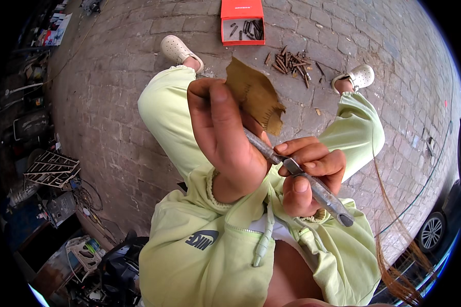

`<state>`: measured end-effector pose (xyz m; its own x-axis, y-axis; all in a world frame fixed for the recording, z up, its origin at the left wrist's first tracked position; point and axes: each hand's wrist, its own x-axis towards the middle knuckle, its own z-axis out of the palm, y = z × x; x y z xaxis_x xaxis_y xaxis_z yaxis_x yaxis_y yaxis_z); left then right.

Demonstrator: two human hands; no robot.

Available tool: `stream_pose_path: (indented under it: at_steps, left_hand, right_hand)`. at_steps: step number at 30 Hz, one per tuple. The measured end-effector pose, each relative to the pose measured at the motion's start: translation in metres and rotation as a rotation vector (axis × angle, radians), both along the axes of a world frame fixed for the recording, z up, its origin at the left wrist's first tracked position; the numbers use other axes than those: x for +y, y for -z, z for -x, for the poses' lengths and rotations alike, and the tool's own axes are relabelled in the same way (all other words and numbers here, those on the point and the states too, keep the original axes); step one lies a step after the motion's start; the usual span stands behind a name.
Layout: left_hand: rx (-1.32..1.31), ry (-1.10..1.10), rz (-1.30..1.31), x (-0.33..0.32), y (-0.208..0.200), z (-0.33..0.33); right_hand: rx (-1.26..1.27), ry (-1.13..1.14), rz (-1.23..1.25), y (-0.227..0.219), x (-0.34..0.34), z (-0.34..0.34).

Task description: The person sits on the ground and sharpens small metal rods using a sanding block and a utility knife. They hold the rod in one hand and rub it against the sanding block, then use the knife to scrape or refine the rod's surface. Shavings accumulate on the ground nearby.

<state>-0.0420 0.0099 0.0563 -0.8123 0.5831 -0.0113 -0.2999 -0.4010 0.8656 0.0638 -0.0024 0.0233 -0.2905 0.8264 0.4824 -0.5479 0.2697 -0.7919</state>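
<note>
My left hand [223, 123] is closed on a torn piece of brown sandpaper [255, 92], which sticks up past the fingertips and has dark marks along its lower edge. My right hand [317, 171] grips a grey metal rod [322, 194] with a square collar near its middle and a rounded lower end. The rod slants from lower right to upper left, in front of my lap. Its upper end passes behind my left hand, so I cannot tell whether those fingers touch it.
Ahead on the brick paving lies an open red box [243, 41] with several dark metal bits inside. Right of it is a pile of rusty metal bits [291, 64]. Tools, cables and a metal rack [52, 169] crowd the left side. A car wheel [432, 233] shows at right.
</note>
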Motion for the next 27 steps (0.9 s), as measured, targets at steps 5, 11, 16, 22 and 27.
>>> stream_pose_path:
  at_steps: [5, 11, 16, 22, 27]
  left_hand:
    - [-0.021, 0.044, 0.076, -0.002, -0.003, -0.001]
    - [-0.044, 0.038, 0.041, 0.001, 0.001, -0.003]
    - [0.0, 0.033, 0.052, -0.001, 0.002, 0.0]
    - [-0.045, 0.087, 0.065, 0.0, 0.0, -0.001]
    - [-0.04, 0.069, 0.034, -0.001, 0.0, 0.001]
  right_hand:
    - [-0.003, 0.191, 0.052, -0.001, -0.006, 0.015]
    - [0.024, 0.19, 0.108, -0.003, -0.007, 0.015]
    - [-0.001, 0.135, 0.031, 0.0, -0.004, 0.011]
    - [0.061, 0.099, 0.078, 0.002, -0.005, 0.008]
    - [-0.016, 0.004, 0.001, 0.002, -0.001, 0.001]
